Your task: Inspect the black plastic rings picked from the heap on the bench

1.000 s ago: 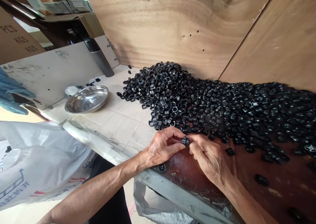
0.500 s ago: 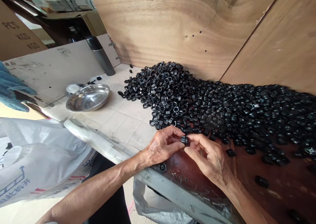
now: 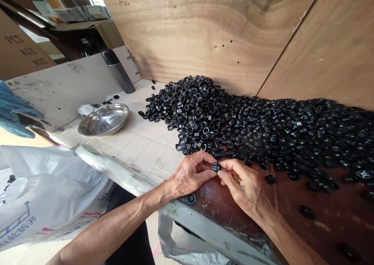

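Observation:
Between my fingertips is a small black plastic ring-shaped part, held above the table's front edge. My left hand pinches it from the left with thumb and fingers. From the other side, my right hand closes thumb and forefinger on the same part. Just beyond my hands lies a heap of black plastic rings, which runs on to the right into a wide pile of black plastic caps. One loose black part lies beneath my left wrist.
A steel bowl and a dark flask stand at the left. Plywood boards wall off the back. A white sack sits below the left edge, with a blue glove above it. Several loose caps dot the brown surface.
My right thumb and forefinger have closed in on the small black part, which my left hand still holds. The view has shifted slightly.

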Available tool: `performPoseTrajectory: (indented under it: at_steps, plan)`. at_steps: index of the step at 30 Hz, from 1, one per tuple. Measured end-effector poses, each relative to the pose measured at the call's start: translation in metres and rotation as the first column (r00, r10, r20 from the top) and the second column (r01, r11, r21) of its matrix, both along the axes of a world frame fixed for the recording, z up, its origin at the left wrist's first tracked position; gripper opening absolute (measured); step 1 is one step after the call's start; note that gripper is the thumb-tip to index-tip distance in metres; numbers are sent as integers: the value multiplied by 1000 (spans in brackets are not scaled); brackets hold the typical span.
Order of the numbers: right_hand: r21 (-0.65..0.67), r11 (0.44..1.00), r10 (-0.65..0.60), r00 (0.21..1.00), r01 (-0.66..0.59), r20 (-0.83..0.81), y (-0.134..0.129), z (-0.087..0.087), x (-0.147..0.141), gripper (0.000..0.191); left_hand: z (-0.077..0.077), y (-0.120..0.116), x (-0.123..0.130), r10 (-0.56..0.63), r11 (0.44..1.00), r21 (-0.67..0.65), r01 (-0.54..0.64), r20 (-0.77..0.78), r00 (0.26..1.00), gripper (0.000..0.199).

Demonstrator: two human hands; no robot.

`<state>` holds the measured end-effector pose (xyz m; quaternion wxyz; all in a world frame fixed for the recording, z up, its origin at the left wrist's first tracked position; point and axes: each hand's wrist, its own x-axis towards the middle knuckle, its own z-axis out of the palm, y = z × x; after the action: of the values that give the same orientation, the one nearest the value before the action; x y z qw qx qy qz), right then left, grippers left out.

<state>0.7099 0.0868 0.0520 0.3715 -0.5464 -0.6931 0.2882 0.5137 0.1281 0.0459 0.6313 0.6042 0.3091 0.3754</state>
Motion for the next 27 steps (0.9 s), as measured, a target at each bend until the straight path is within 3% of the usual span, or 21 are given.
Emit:
performPoseTrajectory:
  at_steps: [3, 6, 9, 12, 15, 18, 21, 24, 27]
  plan:
    - [-158, 987, -26, 999, 21, -34, -1, -2, -5, 22, 0, 0, -4, 50, 967, 253, -11, -148, 988, 16]
    - [-412, 911, -47, 992, -6, -118, 0, -6, -11, 31, 0, 1, -10, 76, 838, 539, 88, -273, 959, 20]
    - [-548, 835, -62, 982, -45, -176, 0, -13, -14, 30, -2, 0, -16, 20, 733, 639, 234, -364, 931, 24]
    - [-594, 798, -12, 982, -103, -187, -1, -16, -14, 31, 0, -5, -25, 7, 703, 641, 308, -440, 898, 26]
    - [-527, 848, 61, 998, -60, -16, -2, -11, -11, 37, 8, -15, -38, 37, 708, 617, 344, -518, 854, 32]
    - [-397, 918, 76, 988, -16, 136, -1, -2, -9, 33, 15, -26, -50, 72, 673, 615, 411, -608, 791, 27]
    - [-392, 919, 109, 983, -42, 150, 0, 4, -9, 28, 15, -30, -58, 125, 612, 648, 453, -645, 754, 12]
    - [-374, 927, 101, 977, -24, 190, 2, 2, -6, 29, 11, -24, -69, 189, 570, 690, 445, -638, 747, 14]
    - [-271, 961, 17, 958, 63, 285, 6, -6, 3, 29, 8, -8, -93, 280, 564, 702, 434, -657, 700, 14]
